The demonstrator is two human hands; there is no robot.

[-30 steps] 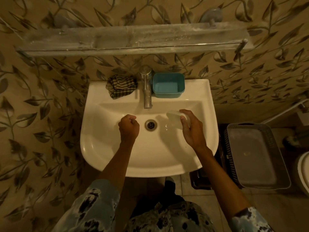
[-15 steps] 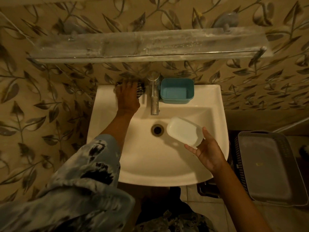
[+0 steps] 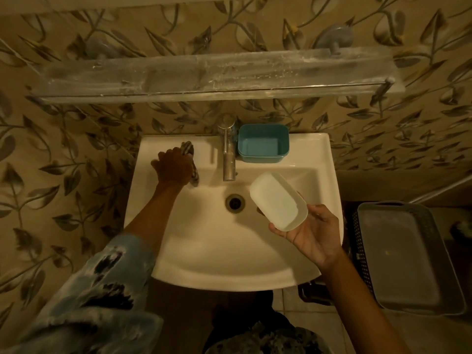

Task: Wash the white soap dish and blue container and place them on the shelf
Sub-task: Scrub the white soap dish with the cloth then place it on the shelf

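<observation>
My right hand (image 3: 315,231) holds the white soap dish (image 3: 278,200) by its near end, open side up, over the right half of the white sink (image 3: 204,251). The blue container (image 3: 263,143) stands empty on the sink's back ledge, just right of the metal tap (image 3: 228,149). My left hand (image 3: 173,166) is closed on a dark checked cloth (image 3: 190,159) at the ledge left of the tap; most of the cloth is hidden under the hand. The glass shelf (image 3: 217,75) runs along the wall above the sink and carries nothing.
The drain (image 3: 235,202) lies in the middle of the basin. A grey plastic basket with a lid (image 3: 403,259) stands on the floor to the right of the sink. Leaf-patterned wall tiles surround the sink.
My left hand went from the basin up to the cloth on the ledge, closed on it and has drawn it toward the basin. My right hand lifted the soap dish and turned it open side up.
</observation>
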